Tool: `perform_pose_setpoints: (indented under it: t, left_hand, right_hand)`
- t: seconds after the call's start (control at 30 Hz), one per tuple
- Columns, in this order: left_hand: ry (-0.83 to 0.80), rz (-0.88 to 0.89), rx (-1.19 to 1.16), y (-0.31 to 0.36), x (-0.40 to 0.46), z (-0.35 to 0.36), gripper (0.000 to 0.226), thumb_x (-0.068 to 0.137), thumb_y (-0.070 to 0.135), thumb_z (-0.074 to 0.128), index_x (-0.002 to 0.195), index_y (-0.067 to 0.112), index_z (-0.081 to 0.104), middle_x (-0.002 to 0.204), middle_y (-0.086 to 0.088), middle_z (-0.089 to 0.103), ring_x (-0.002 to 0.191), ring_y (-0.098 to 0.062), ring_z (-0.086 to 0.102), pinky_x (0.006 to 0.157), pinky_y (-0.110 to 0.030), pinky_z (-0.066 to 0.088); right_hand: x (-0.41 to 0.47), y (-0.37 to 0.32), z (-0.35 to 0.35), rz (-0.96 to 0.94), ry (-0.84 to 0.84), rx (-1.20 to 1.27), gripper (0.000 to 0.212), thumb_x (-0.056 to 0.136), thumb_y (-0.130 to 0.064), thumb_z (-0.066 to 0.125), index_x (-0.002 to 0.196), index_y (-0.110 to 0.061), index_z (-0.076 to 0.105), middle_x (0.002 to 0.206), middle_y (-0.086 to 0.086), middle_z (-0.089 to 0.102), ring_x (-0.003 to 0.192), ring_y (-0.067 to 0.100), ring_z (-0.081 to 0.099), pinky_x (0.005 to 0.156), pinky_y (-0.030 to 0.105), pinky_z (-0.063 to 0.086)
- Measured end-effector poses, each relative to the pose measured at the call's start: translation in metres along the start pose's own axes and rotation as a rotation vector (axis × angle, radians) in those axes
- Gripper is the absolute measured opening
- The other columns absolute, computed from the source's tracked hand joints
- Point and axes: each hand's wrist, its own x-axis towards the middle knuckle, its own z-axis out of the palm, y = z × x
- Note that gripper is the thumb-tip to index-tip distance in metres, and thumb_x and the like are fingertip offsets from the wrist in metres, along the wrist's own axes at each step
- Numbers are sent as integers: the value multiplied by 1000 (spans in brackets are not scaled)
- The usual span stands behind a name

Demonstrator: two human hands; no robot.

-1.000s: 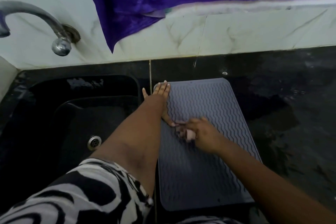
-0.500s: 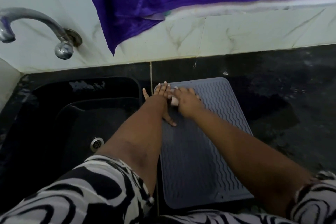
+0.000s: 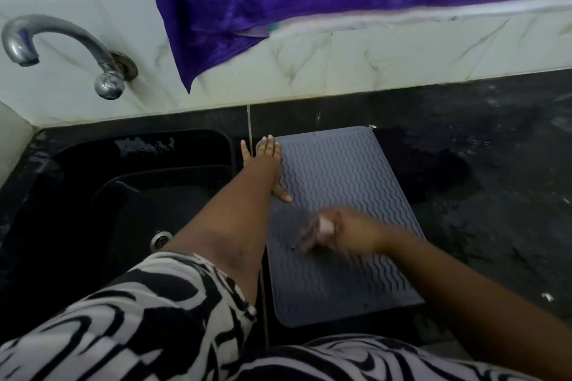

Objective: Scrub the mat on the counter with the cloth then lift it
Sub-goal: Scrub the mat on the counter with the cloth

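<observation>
A grey ribbed mat lies flat on the black counter, just right of the sink. My left hand presses flat on the mat's far left corner, fingers spread. My right hand, blurred by motion, is closed around a small pale cloth and rubs it on the middle of the mat.
A black sink with a metal drain is at the left, below a chrome tap on the tiled wall. A purple cloth hangs above. The counter right of the mat looks wet.
My right hand swept with the cloth from the mat's middle to its far left corner, then back toward me to the middle. My left hand stayed pressed on the corner.
</observation>
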Motion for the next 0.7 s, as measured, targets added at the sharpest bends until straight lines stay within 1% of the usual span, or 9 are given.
perform_pose_setpoints:
  t: [0.03, 0.1, 0.2, 0.27, 0.33, 0.47, 0.6, 0.67, 0.7]
  left_hand:
    - [36, 24, -11, -1, -6, 4, 151, 53, 79, 71, 146, 14, -28, 152, -8, -38, 141, -27, -32, 101, -69, -20]
    - [115, 83, -50, -6, -19, 17, 127, 70, 74, 63, 150, 20, -20, 154, -8, -34, 143, -27, -28, 108, -66, -16]
    - [135, 53, -130, -9, -38, 43, 92, 89, 66, 42, 152, 29, -13, 157, -3, -27, 146, -24, -21, 110, -64, -15]
    - [196, 29, -95, -8, -43, 54, 80, 94, 65, 29, 152, 29, -12, 159, 0, -22, 146, -22, -19, 109, -64, -16]
    - [227, 14, -96, -8, -44, 58, 80, 93, 68, 24, 152, 30, -12, 159, 3, -21, 146, -22, -22, 105, -65, -21]
    - [229, -22, -103, -6, -41, 62, 81, 90, 73, 20, 151, 32, -15, 158, 7, -23, 144, -22, -26, 100, -66, -25]
    - [221, -46, -106, -5, -38, 62, 81, 90, 73, 20, 150, 32, -16, 158, 7, -25, 144, -21, -27, 100, -66, -25]
    - [224, -57, -69, -3, -39, 60, 81, 91, 72, 19, 151, 30, -15, 158, 5, -24, 144, -21, -26, 101, -64, -25]
    - [231, -64, -30, -2, -40, 59, 80, 91, 71, 18, 151, 29, -14, 159, 3, -22, 145, -21, -25, 102, -63, -25]
  right_hand:
    - [12, -4, -13, 12, 121, 36, 20, 87, -22, 60, 107, -24, 62, 111, -5, 63, 105, 12, 59, 87, 28, 45]
    - [44, -6, -25, 39, 298, -137, 26, 90, -24, 56, 116, -22, 58, 120, 0, 57, 110, 19, 54, 89, 30, 41]
    - [75, -3, 0, 114, 255, -433, 46, 91, -21, 54, 135, -21, 42, 135, 8, 39, 120, 28, 41, 100, 39, 35]
    - [76, 7, 29, 148, 280, -572, 58, 90, -20, 52, 143, -25, 29, 141, 8, 31, 125, 31, 33, 103, 44, 31]
    - [61, 16, 52, 113, 335, -592, 55, 93, -24, 47, 144, -27, 28, 145, 7, 31, 129, 34, 29, 105, 47, 28]
    - [1, 30, 83, 36, 270, -411, 51, 89, -17, 49, 138, -30, 39, 144, 7, 36, 132, 34, 28, 105, 55, 27]
    - [-67, 38, 114, -17, 94, -499, 58, 89, -18, 49, 141, -39, 33, 146, 0, 31, 130, 26, 28, 106, 37, 27]
    - [-81, 35, 106, -36, -9, -402, 50, 86, -16, 54, 132, -34, 47, 133, 2, 45, 119, 20, 41, 102, 35, 36]
    - [-83, 27, 96, -33, -31, -251, 37, 86, -18, 57, 120, -31, 56, 121, 3, 54, 109, 18, 50, 96, 38, 43]
